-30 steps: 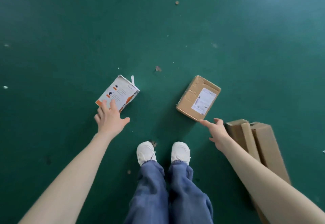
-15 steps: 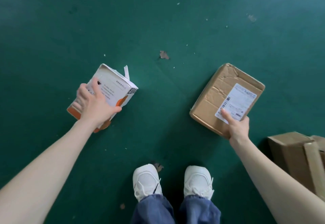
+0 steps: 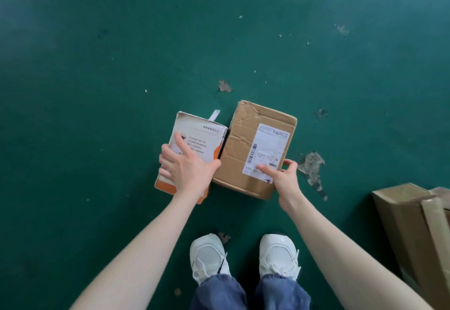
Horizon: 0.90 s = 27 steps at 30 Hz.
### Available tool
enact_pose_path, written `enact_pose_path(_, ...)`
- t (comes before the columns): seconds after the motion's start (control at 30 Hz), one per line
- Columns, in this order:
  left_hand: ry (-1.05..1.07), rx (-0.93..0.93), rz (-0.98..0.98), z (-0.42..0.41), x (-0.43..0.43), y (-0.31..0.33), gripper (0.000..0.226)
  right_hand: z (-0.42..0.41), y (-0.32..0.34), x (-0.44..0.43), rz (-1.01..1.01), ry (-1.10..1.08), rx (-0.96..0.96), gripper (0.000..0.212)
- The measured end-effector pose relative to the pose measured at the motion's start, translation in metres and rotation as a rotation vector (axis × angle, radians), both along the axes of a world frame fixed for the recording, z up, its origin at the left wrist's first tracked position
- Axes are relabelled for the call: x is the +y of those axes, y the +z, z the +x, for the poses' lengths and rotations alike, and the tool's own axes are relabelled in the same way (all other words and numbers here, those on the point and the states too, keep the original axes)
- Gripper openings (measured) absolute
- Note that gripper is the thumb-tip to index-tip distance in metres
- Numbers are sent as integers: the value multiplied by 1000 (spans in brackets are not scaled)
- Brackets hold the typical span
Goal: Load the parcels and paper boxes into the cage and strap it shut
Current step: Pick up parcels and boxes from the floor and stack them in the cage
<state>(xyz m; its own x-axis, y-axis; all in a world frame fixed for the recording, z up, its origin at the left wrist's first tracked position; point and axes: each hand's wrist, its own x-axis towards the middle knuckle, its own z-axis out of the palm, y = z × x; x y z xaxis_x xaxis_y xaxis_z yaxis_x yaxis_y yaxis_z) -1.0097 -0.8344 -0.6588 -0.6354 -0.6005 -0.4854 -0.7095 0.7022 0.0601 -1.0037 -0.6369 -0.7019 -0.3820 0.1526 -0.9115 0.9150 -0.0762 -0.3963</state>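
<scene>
A white and orange paper box [image 3: 199,137] with printed text is held above the green floor by my left hand [image 3: 186,167], fingers over its top face and thumb at its right edge. Right beside it, touching, is a creased brown cardboard parcel [image 3: 246,129] with a white shipping label. My right hand [image 3: 280,176] grips that parcel at its near right corner, thumb on the label and fingers round the side. The cage is not in view.
Two long brown cardboard boxes [image 3: 414,227] lie on the floor at the lower right. The green floor [image 3: 121,66] has chipped patches near the parcel. My white shoes [image 3: 209,258] stand just below the hands.
Both hands closed on their boxes, lifted them and brought them together in the middle; the paper box and the parcel now sit side by side. The view has moved closer to the floor.
</scene>
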Motion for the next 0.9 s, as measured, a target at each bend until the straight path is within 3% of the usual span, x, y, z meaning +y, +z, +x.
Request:
enact_pose_path(0.17,65,-49,41,4,4,30,114,-3,43,7,2,-15,-20,68)
enact_pose_path(0.4,86,-122,62,16,19,172,109,5,191,29,1,-40,-37,70)
enact_pose_path(0.7,-223,78,-66,-1,38,376,119,23,389,77,119,-141,9,77)
enact_pose_path(0.9,-470,168,17,0,57,474,120,74,485,106,181,-301,31,80)
